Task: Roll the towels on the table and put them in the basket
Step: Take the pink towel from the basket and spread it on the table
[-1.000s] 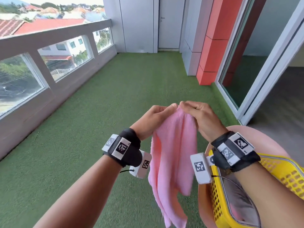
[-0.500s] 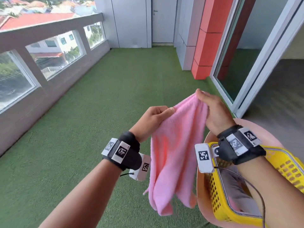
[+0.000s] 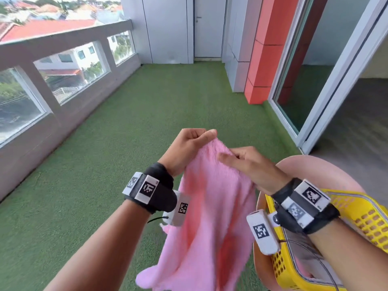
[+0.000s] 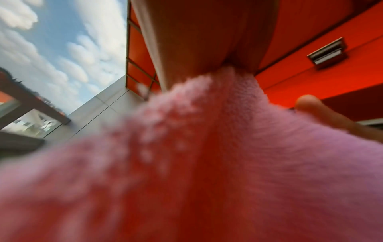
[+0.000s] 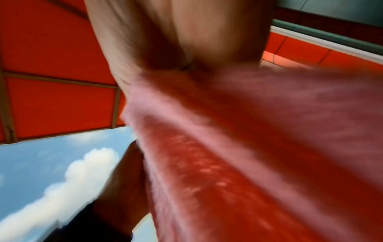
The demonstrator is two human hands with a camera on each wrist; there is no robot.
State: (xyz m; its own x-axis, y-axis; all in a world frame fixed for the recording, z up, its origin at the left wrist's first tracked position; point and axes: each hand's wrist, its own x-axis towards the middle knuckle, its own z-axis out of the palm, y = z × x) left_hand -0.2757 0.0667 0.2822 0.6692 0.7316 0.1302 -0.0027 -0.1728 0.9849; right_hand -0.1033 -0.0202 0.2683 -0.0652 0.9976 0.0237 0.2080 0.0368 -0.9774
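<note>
Pinching one pink towel [image 3: 212,206], both hands' fingers [image 3: 206,134] hold it beside one yellow basket [image 3: 369,219].

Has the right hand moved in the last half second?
Yes. The right hand has dropped toward the yellow basket and now sits below the left hand, gripping the pink towel.

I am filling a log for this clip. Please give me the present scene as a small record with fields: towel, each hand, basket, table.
towel: pink towel, unrolled, hanging in the air from its top edge
left hand: left hand pinches the top edge
right hand: right hand grips the upper edge, lower than the left
basket: yellow basket on the table, under the right forearm
table: round pink table, at the right
</note>
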